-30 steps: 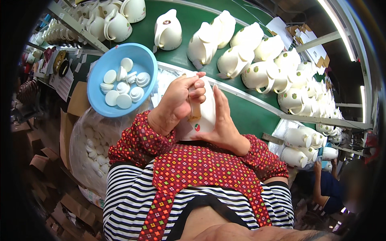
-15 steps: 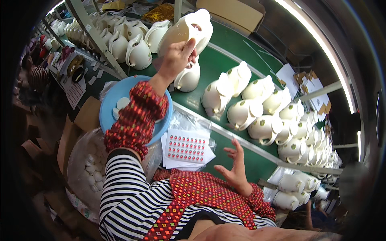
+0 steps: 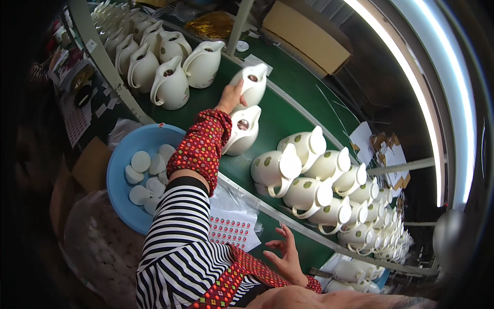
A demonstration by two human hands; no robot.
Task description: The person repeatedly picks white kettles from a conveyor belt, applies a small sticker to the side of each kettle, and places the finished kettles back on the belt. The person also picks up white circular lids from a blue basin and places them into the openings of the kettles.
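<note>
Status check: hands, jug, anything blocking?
Left hand gripping white jug on green belt. Right hand open, empty. Second jug close beside.

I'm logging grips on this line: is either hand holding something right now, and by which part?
The left hand grips a white jug by its side, on the green belt. The right hand is open, holding nothing.
</note>
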